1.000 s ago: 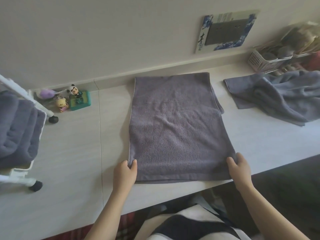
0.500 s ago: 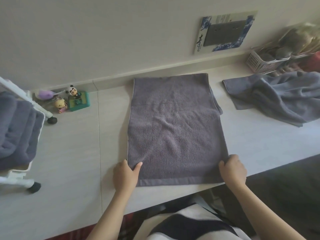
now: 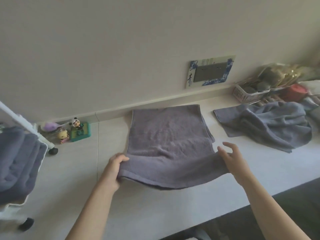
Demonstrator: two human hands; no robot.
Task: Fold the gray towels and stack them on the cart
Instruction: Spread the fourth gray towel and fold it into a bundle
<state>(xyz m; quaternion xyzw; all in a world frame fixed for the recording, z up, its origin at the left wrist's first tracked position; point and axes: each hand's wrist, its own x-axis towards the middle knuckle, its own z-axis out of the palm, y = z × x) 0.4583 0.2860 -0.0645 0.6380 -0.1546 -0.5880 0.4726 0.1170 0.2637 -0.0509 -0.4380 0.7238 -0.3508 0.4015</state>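
Observation:
A gray towel (image 3: 166,135) lies on the pale table, its far end flat against the wall and its near end lifted off the surface and carried toward the far end. My left hand (image 3: 115,168) grips the near left corner with curled fingers. My right hand (image 3: 232,160) holds the near right corner, thumb pinching while the other fingers spread above the cloth. A crumpled gray towel (image 3: 270,125) lies to the right. Folded gray towels (image 3: 15,161) sit stacked on the white cart (image 3: 41,142) at the left edge.
Small toy figures and a green box (image 3: 79,132) stand by the wall near the cart. A white basket (image 3: 249,94) of items and a red object (image 3: 297,90) sit at the far right. A framed card (image 3: 210,71) leans on the wall. The table (image 3: 155,208) edge runs near me.
Both hands gripped the towel's near corners, lifted the near end off the table and moved it away from me toward the wall. The view has tilted upward.

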